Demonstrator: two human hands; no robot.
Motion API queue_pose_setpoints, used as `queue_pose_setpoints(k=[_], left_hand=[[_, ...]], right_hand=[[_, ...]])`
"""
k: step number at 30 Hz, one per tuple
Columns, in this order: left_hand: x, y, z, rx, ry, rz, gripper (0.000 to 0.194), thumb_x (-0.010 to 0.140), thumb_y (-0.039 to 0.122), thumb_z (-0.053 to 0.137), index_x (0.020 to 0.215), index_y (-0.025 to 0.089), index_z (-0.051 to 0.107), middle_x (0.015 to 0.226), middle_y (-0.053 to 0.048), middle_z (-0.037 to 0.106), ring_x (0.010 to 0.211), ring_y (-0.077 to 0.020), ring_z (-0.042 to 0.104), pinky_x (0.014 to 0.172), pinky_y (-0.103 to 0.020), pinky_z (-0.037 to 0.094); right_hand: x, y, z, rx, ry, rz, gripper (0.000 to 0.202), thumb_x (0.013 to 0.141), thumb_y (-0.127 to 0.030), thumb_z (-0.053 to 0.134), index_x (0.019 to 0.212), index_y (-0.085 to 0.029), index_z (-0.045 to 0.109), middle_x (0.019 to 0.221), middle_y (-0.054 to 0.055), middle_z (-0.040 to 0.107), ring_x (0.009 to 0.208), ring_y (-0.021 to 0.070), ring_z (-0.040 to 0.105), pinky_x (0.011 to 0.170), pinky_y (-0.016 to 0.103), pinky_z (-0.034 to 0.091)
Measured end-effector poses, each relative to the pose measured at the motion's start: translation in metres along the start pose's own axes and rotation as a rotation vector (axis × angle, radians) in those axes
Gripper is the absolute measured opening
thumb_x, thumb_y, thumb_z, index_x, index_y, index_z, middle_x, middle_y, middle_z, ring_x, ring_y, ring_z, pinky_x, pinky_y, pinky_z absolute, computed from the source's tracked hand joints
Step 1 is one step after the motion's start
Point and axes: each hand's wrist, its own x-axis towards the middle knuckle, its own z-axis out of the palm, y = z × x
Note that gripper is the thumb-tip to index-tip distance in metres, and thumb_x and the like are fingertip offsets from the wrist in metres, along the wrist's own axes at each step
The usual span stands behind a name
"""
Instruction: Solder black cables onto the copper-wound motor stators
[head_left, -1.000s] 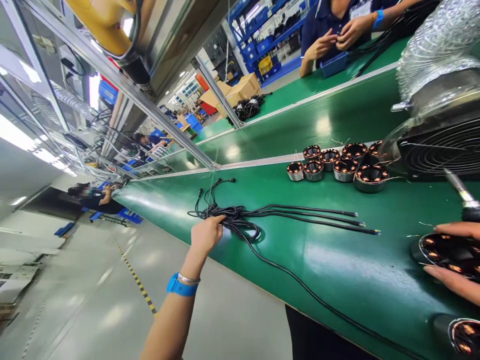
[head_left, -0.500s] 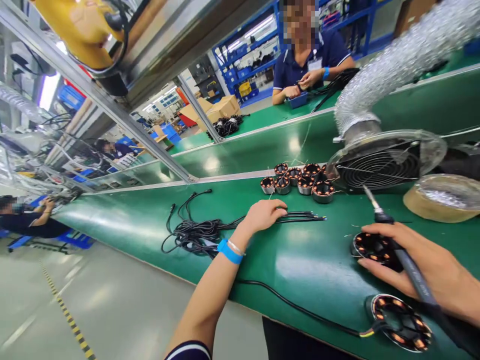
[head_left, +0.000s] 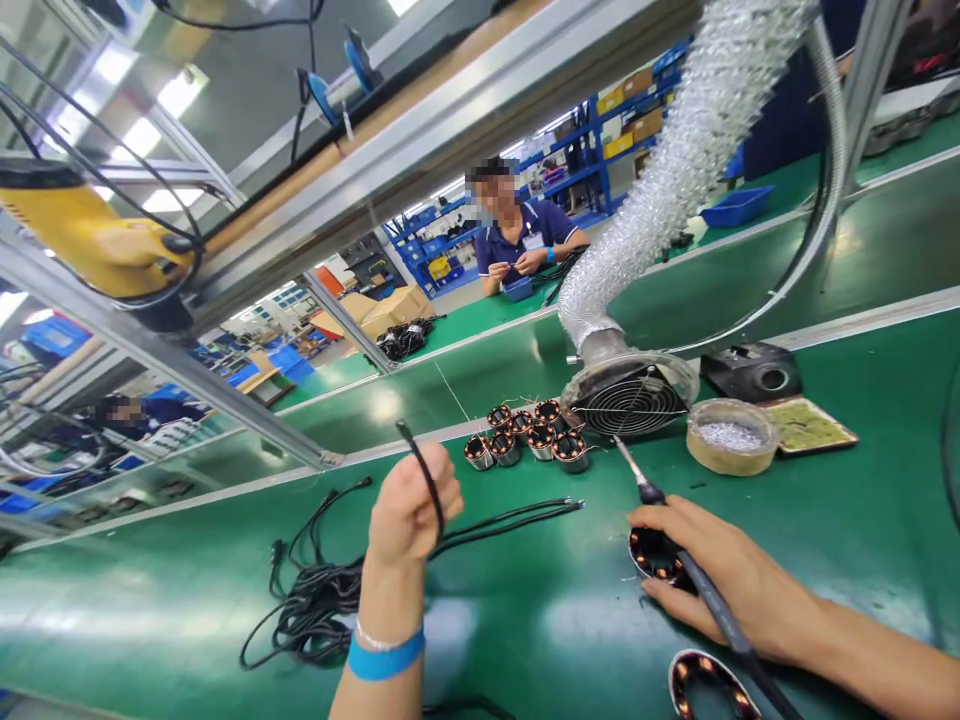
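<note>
glossy smooth green tabletop [head_left: 885, 520], crinkled shiny foil duct [head_left: 660, 190], rubbery black cables [head_left: 319, 600], copper-wound metal rings [head_left: 541, 452]

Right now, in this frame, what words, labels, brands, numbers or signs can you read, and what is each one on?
Readable text: none.
Badge on the co-worker across the bench: too small and blurred to read.
Cartons behind: too small to tell whether anything is printed on them.
Cable, iron and stators: no lettering can be made out.
</note>
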Motion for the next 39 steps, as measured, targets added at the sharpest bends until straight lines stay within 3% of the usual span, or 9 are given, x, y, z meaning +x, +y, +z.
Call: queue_pose_setpoints(k=[4,8,17,24,27,29,31,34,39], left_hand=[[-0.003,-0.008,0.061,-0.104,-0.338,-0.173,0.048,0.072,0.061,0.068,0.073,0.018,0.048,0.056,0.007,0.037,0.05,-0.0064,0.028,0.048,-0.022,0.022],[0.002,-0.035,0.092,0.011,-0.379,-0.171,0.035,0.083,0.05,0.06,0.079,0.016,0.051,0.06,0.007,0.037,0.055,-0.0078,0.028,0.052,-0.022,0.022],[-0.011,-0.042,0.091,0.25,-0.438,-0.1,0.021,0.091,0.037,0.053,0.082,0.017,0.055,0.061,0.007,0.04,0.057,-0.0108,0.034,0.054,-0.024,0.025],[0.013,-0.04,0.09,0.06,-0.507,0.183,0.048,0.095,0.056,0.045,0.084,0.016,0.069,0.086,-0.006,0.061,0.084,-0.0196,0.053,0.081,-0.032,0.04],[0.014,-0.046,0.095,-0.287,-0.702,0.058,0.051,0.086,0.062,0.057,0.072,0.015,0.069,0.076,-0.007,0.061,0.081,-0.02,0.058,0.078,-0.03,0.045],[0.009,-0.05,0.098,-0.458,-0.782,-0.077,0.053,0.084,0.065,0.057,0.067,0.015,0.062,0.063,-0.005,0.059,0.061,-0.0157,0.058,0.059,-0.026,0.045],[0.003,-0.052,0.099,-0.538,-0.824,-0.191,0.052,0.084,0.066,0.056,0.068,0.017,0.054,0.056,-0.001,0.058,0.039,-0.0109,0.05,0.039,-0.022,0.034],[-0.006,-0.051,0.101,-0.594,-0.757,-0.273,0.046,0.085,0.062,0.06,0.076,0.018,0.05,0.055,0.001,0.062,0.029,-0.0059,0.04,0.03,-0.018,0.02],[-0.014,-0.05,0.106,-0.498,-0.516,-0.181,0.043,0.086,0.057,0.063,0.077,0.018,0.045,0.056,0.001,0.065,0.032,-0.0018,0.031,0.033,-0.016,0.016]], right_hand=[[0.006,-0.003,-0.012,0.016,0.052,-0.022,0.042,0.085,-0.026,0.061,0.125,-0.024,0.05,0.103,0.007,0.065,0.087,0.0218,0.067,0.075,0.035,0.06],[0.016,-0.018,-0.023,0.069,0.203,0.091,0.03,0.087,-0.025,0.061,0.116,-0.022,0.053,0.101,0.006,0.068,0.084,0.0183,0.069,0.078,0.031,0.059],[0.024,-0.037,-0.015,0.279,0.26,0.183,0.025,0.085,-0.014,0.06,0.108,-0.023,0.056,0.081,-0.002,0.067,0.067,0.0098,0.064,0.065,0.019,0.054],[0.033,-0.045,-0.015,0.365,0.233,0.003,0.023,0.088,-0.007,0.056,0.103,-0.023,0.058,0.087,-0.001,0.068,0.072,0.0104,0.064,0.068,0.02,0.053],[0.041,-0.049,-0.017,0.411,0.18,-0.117,0.028,0.09,-0.004,0.052,0.11,-0.024,0.058,0.08,-0.002,0.068,0.074,0.0118,0.064,0.071,0.023,0.053],[0.045,-0.05,-0.02,0.361,0.177,-0.124,0.027,0.089,-0.006,0.055,0.11,-0.023,0.058,0.082,-0.001,0.067,0.075,0.0127,0.063,0.072,0.024,0.053],[0.048,-0.05,-0.023,0.286,0.222,-0.057,0.026,0.086,-0.009,0.06,0.109,-0.021,0.058,0.088,0.001,0.067,0.076,0.0127,0.063,0.07,0.024,0.053],[0.048,-0.049,-0.023,0.293,0.237,0.057,0.031,0.081,-0.01,0.06,0.11,-0.021,0.055,0.087,0.0,0.065,0.071,0.011,0.062,0.066,0.021,0.053],[0.043,-0.048,-0.008,0.387,0.183,0.167,0.031,0.081,-0.011,0.056,0.109,-0.022,0.052,0.081,-0.003,0.063,0.065,0.0093,0.061,0.062,0.02,0.052]])
